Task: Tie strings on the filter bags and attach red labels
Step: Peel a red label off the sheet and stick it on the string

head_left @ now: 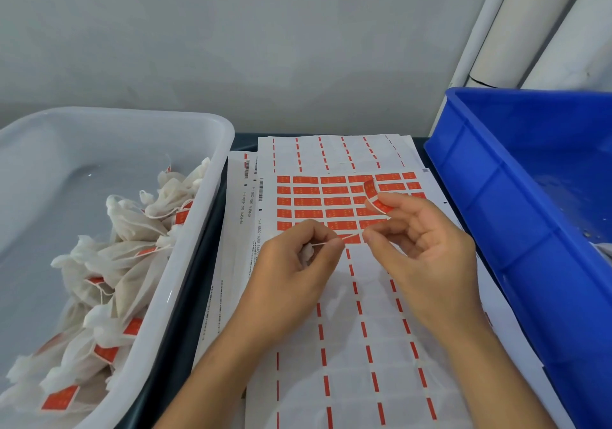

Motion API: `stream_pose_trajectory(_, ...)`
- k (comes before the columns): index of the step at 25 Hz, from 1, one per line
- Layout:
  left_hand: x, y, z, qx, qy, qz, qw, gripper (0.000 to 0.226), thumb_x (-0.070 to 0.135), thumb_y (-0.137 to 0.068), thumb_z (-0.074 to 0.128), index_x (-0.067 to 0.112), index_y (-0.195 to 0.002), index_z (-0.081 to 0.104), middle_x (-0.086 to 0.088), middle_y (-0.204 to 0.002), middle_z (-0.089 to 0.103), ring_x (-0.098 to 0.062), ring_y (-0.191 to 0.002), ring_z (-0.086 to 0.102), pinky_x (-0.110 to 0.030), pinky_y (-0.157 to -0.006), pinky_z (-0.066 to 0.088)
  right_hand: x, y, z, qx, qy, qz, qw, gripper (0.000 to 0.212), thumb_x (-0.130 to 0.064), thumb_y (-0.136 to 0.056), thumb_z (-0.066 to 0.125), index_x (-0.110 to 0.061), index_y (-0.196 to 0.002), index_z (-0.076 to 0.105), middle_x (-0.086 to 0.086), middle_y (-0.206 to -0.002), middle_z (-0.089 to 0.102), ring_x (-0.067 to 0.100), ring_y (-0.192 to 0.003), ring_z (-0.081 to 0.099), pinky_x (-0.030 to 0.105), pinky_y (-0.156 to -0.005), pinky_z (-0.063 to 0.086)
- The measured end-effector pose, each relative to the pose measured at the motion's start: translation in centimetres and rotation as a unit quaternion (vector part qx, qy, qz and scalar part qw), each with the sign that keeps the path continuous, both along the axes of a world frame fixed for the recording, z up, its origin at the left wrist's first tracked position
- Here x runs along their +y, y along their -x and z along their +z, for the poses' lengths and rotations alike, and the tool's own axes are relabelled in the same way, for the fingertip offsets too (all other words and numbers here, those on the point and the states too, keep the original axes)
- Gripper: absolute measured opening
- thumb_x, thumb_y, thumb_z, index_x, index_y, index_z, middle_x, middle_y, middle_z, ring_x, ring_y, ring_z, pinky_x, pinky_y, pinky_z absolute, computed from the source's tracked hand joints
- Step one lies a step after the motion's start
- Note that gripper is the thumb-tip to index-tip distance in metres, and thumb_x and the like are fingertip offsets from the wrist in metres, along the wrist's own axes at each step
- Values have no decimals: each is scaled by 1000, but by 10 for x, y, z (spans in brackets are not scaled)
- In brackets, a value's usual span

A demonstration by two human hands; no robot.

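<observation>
Here, a thin white string [334, 242] is stretched between the two hands above a label sheet [331, 203]. The left hand [291, 273] is curled closed, with a small white filter bag [307, 252] bunched inside the palm and the string pinched where it leaves the fingers. The right hand [427, 246] is partly curled: the far end of the string is pinched between thumb and forefinger, while a peeled red label [376, 198] is held at the tips of the upper fingers, curling upward and clear of the sheet. How many fingers touch the label cannot be told.

The label sheet is laid on the table between two tubs, over other used sheets [331, 153]. Several rows of red labels are left on its upper part; lower down only narrow red strips are seen on the white backing.

At the left, a pile of finished bags [132, 256], with strings and red labels attached, is held in a clear plastic tub [185, 263]. At the right, a blue crate [516, 203] is placed beside the sheets. White pipes [516, 28] are seen against the wall behind it.
</observation>
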State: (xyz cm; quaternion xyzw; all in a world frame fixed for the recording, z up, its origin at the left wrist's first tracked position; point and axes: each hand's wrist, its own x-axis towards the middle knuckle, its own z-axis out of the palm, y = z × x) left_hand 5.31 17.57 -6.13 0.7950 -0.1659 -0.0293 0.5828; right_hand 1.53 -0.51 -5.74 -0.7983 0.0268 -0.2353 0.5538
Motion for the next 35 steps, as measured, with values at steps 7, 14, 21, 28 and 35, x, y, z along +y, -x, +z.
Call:
stream_pose_trajectory(7,1,-3,0,29,22,13,999,12,38,-100,64,42,-91,70,20,-90,73,-1,-91,69,-19,-78,53,-6,-1,2,24,15,2,1000,43,-44,-81,79,-43,-122,66,-31,-109,72,-5,-101,71,20,-84,60)
stream_pose_trajectory(14,1,-3,1,49,39,14,998,16,34,-101,63,36,-90,75,23,-82,73,3,-82,70,-7,-68,51,-1,3,7,-13,-46,-25,999,33,-50,-87,74,-41,-118,70,-26,-112,73,0,-105,71,21,-80,61)
stream_pose_trajectory(21,-1,-3,3,54,43,18,997,17,34,-102,62,33,-91,74,25,-76,71,4,-78,68,-7,-65,50,9,3,10,7,-159,-60,985,24,-42,-88,75,-41,-112,72,-15,-94,78,7,-84,77,15,-63,59)
stream_pose_trajectory(28,-1,-3,2,57,59,23,996,16,34,-101,61,32,-91,74,18,-78,72,-5,-76,69,-13,-67,54,11,0,9,78,-204,-14,976,22,-43,-79,76,-37,-100,76,-13,-95,79,12,-85,78,18,-62,60)
stream_pose_trajectory(35,-1,-4,1,55,66,36,996,15,36,-99,63,33,-90,74,13,-79,73,-7,-73,70,-15,-67,55,9,1,11,109,-238,15,965,32,-52,-71,75,-39,-100,75,-11,-109,78,18,-102,76,37,-83,63)
